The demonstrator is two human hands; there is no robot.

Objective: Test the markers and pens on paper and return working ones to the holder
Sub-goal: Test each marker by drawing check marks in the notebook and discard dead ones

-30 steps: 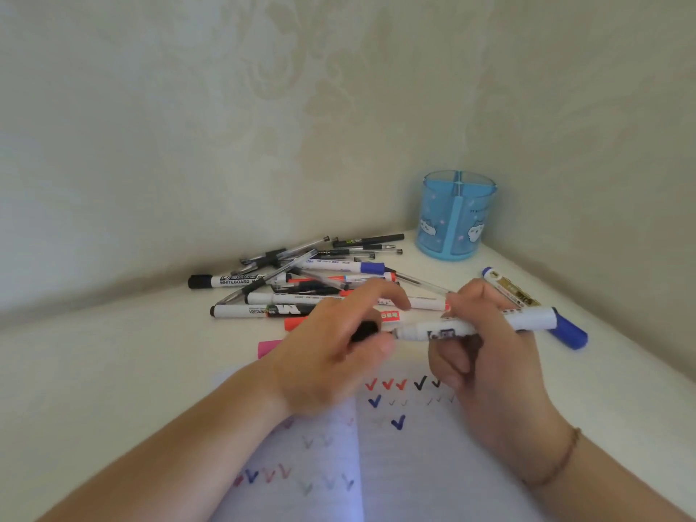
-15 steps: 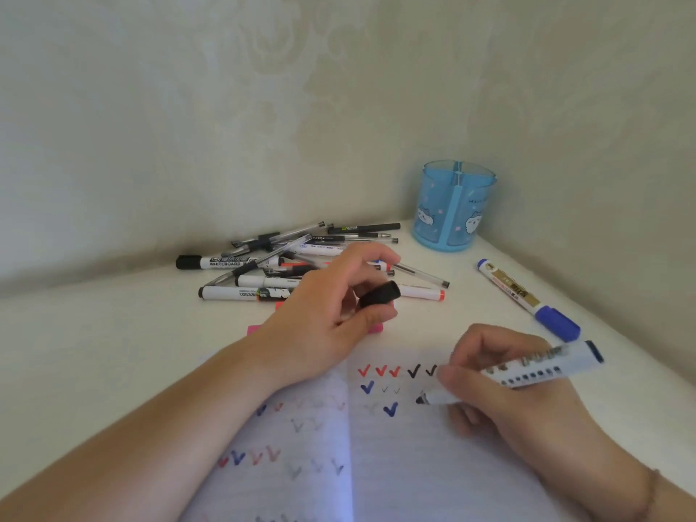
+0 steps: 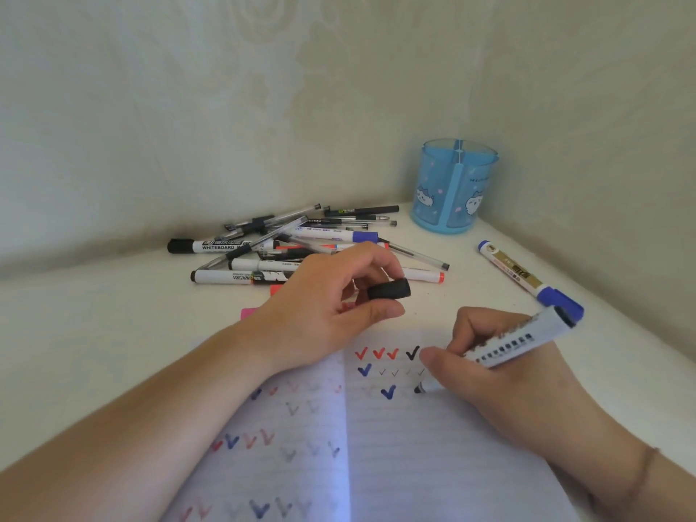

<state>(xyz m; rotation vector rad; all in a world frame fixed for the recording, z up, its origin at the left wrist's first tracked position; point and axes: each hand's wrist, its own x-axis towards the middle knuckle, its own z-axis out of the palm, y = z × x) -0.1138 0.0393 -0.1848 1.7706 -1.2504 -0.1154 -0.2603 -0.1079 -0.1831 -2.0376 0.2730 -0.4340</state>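
Marker (image 3: 501, 350) with white barrel is in my right hand (image 3: 501, 367), the fingers curled tight around it near the tip, and the black tip touches the paper (image 3: 433, 446) just beside a blue check mark (image 3: 388, 391). No new mark is visible under the tip yet. My left hand (image 3: 324, 307) pinches the black cap (image 3: 389, 288) between thumb and fingers, above the top edge of the paper and apart from the marker.

Further out, the pile of pens and markers (image 3: 301, 250) lies on the bench (image 3: 113, 333) behind the left hand. One blue-capped marker (image 3: 527, 276) lies alone to the right. The blue holder (image 3: 454, 186) stands in the corner, well apart from both hands, and I see nothing inside it.

What can go wrong, in my judgement: the wrist can smear fresh ink as it rests on the page. If the stroke is too light, I may judge a good marker as dry. The cap is small and round, so it can slip from the pinch and roll into the pile, where it mixes with the others
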